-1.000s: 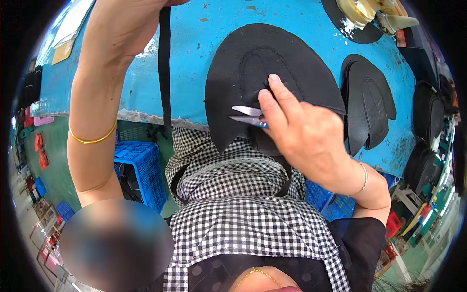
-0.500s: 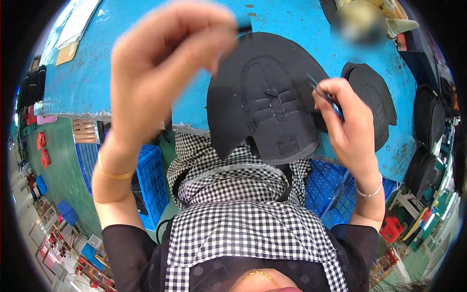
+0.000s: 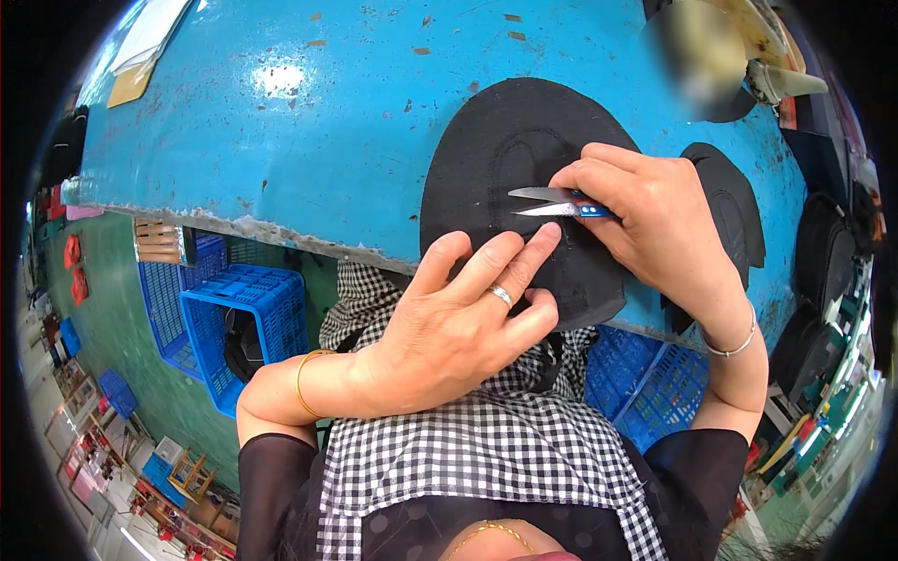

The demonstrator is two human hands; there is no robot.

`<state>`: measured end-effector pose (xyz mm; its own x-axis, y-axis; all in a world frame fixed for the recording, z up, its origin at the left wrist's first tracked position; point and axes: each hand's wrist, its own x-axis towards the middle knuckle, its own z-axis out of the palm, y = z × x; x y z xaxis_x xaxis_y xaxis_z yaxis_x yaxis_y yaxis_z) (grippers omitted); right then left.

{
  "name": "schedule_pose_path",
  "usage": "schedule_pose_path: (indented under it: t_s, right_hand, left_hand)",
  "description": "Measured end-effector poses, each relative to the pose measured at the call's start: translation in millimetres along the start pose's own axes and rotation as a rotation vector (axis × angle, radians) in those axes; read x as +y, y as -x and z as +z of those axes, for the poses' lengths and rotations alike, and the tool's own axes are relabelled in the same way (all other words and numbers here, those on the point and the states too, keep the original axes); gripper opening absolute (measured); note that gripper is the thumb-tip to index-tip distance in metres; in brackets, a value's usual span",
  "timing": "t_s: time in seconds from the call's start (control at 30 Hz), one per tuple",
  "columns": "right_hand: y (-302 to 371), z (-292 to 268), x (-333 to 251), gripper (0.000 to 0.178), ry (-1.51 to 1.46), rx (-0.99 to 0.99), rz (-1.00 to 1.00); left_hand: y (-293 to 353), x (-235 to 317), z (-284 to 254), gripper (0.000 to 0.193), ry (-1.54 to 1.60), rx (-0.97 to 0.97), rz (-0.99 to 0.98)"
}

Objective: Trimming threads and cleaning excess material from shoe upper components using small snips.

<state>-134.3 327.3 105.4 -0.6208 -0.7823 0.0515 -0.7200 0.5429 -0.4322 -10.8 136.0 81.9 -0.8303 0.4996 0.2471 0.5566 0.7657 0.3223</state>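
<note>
Snips (image 3: 561, 209) with blue handles point toward the left of the frame, blades parted, over a broad black panel (image 3: 524, 154) with a rounded top, lying right of centre on a worn blue surface (image 3: 327, 122). The person's right hand (image 3: 650, 210) is closed around the handles, thumb and fingers drawn in, a silver-coloured bangle at the wrist. The left hand (image 3: 468, 309), palm down and wearing a silver-coloured ring, reaches in from below with fingers loosely spread, its fingertips at the panel just beneath the blades; whether it pinches anything there cannot be told. A stitched, arched outline shows on the panel above the blades.

More dark pieces (image 3: 734, 196) lie near the right edge of the surface, beyond the right hand. In the upper right of the frame, a pale yellowish object (image 3: 706, 56) is blurred past recognition. White sheets (image 3: 150, 33) rest in the upper left. A blue plastic crate (image 3: 285, 309) with something dark inside stands on the green floor (image 3: 122, 346) at left; other blue crates (image 3: 655, 383) sit below the surface at lower right, beside the black-and-white checked apron (image 3: 496, 449).
</note>
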Motion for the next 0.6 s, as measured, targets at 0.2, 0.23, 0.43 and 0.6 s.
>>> schedule_pose_path:
  t_s: [0.2,0.23,0.43,0.6]
  right_hand:
    - [2,2,9,0.02,-0.239,0.008,-0.001]
    - [4,0,10,0.02,-0.24,0.003,-0.005]
    - [5,9,7,0.02,-0.374,-0.008,0.15]
    - [6,21,8,0.013,-0.387,0.265,0.17]
  left_hand:
    - [0,-1,1,0.01,0.011,-0.001,-0.002]
    - [0,-1,1,0.01,0.011,0.001,-0.008]
    - [-2,-5,6,0.012,0.071,0.036,0.033]
    - [-9,-10,6,0.016,0.072,-0.007,0.014]
